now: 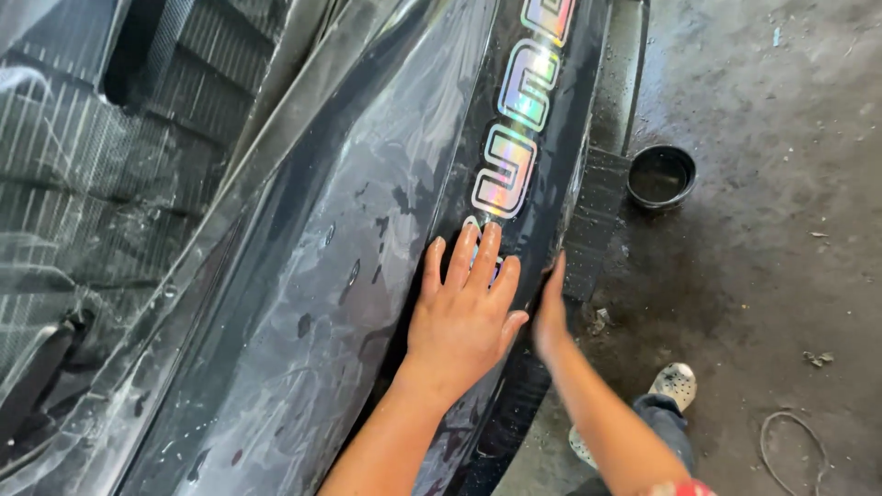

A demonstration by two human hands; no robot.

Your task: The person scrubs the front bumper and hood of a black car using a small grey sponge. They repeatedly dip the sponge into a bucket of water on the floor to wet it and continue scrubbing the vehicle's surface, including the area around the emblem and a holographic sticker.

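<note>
My left hand [464, 308] lies flat, fingers spread, on the wet glossy black body panel [322, 276] of a vehicle, just below a strip of iridescent holographic decal lettering [519, 119]. Beside it, my right hand [551, 312] is edge-on against the panel's lower rim, fingers straight; nothing shows in it. Neither hand holds anything I can see. Water drops and smears cover the panel.
A small black round bowl [661, 176] stands on the wet concrete floor [763, 257] to the right. My foot in a white perforated clog [673, 381] is below. A loop of wire [790, 445] lies at the lower right. The vehicle's tinted rear window [83, 184] is at the left.
</note>
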